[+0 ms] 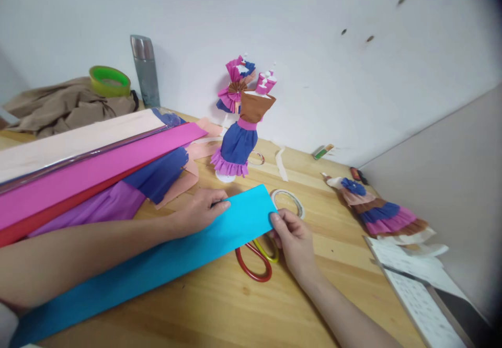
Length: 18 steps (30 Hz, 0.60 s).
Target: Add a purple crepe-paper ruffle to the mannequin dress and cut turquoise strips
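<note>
A long folded strip of bright blue crepe paper (188, 254) stretches from the lower left toward the middle of the table. My left hand (202, 209) is closed on its upper edge, thumb on top; a small dark patch by the fingers is unclear. At the strip's right end, my right hand (290, 235) pinches the corner between thumb and fingers. Scissors with red and yellow handles (254, 267) lie partly under the paper, their blades hidden. Just behind the right hand rests a roll of white tape (300, 207).
A small dress form (240, 139) in paper ruffles stands at the back. Folded pink crepe paper (98, 175) and other colours lie left, near a grey flask (145, 71) and green-cored tape roll (110, 81). A paper dress (386, 215) and a white keyboard-like object (419, 296) lie right.
</note>
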Tool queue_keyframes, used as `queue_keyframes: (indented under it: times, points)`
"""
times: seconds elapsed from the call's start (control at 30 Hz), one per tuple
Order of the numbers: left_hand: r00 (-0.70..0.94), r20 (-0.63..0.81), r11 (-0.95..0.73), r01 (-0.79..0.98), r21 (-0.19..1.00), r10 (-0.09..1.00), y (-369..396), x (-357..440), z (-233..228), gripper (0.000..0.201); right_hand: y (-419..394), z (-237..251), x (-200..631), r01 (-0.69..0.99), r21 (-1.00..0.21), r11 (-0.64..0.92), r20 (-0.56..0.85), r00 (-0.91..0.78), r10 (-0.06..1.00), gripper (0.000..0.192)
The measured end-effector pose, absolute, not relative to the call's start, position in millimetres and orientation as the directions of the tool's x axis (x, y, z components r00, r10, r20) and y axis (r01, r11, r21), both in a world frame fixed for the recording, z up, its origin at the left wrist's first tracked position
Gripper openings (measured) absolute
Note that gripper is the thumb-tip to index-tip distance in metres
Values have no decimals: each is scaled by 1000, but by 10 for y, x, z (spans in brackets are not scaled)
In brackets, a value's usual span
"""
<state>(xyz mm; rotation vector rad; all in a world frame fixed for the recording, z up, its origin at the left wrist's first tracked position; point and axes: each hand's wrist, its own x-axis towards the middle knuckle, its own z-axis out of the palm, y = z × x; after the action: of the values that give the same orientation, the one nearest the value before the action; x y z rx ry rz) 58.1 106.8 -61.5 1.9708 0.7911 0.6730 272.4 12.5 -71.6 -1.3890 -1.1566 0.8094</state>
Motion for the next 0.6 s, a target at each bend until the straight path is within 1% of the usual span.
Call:
queue_keyframes:
  times: [0.1, 0.2, 0.3, 0.43, 0.5, 0.6]
  points:
    - [633, 163, -421, 281, 862, 756, 1049, 584, -625, 28, 118, -716, 2724, 203, -976, 83, 140, 283, 949, 46]
    - [630, 166, -479, 366, 798, 759, 1014, 588, -546, 28, 97, -731, 2721, 192, -979, 73, 127, 287, 950, 46]
    - [650, 147, -560, 492, 667, 745, 981, 570, -380, 27, 71, -760, 2717, 132, -987, 96, 131, 284, 950, 44]
    - [704, 76, -664, 620, 418, 706, 969, 408, -173, 21, 45, -790, 2715, 65, -982, 178, 190, 274, 943, 37]
    - [666, 25, -631, 693, 348, 746, 1002, 246, -119, 18, 38, -793, 2709, 79, -978, 194, 208, 259, 943, 35]
    - [546, -11, -502, 777, 379, 838, 1154, -50, -94, 24, 31, -793, 2682, 119, -978, 172, 198, 252, 947, 32]
